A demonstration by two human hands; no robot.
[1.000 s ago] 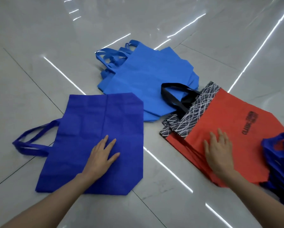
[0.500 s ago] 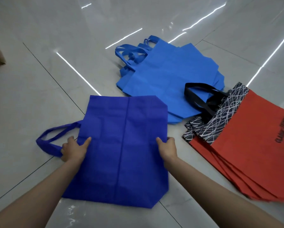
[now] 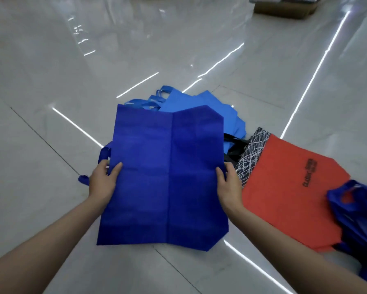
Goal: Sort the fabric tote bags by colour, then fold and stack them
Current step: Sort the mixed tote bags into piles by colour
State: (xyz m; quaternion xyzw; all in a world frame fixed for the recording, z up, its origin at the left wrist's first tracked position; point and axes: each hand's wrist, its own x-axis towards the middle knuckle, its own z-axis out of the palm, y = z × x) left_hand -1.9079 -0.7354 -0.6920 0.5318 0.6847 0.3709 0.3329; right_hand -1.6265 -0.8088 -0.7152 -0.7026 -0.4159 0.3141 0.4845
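Head view, hands (image 3: pixel 103 181) (image 3: pixel 228 183) pinching dark blue tote (image 3: pixel 167 177) sides

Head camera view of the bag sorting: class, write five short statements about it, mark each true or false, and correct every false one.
1. The left hand and the right hand each hold a side edge of the dark blue bag. True.
2. The light blue bags lie nearer the person than the dark blue bag. False: they lie beyond it, partly hidden by its far edge.
3. The red bag carries black printed lettering. True.
4. The red bag's patterned band is green with dots. False: it is black with white lines.
5. The dark blue bag is rolled into a tube. False: it is spread out flat, with a crease down its middle.
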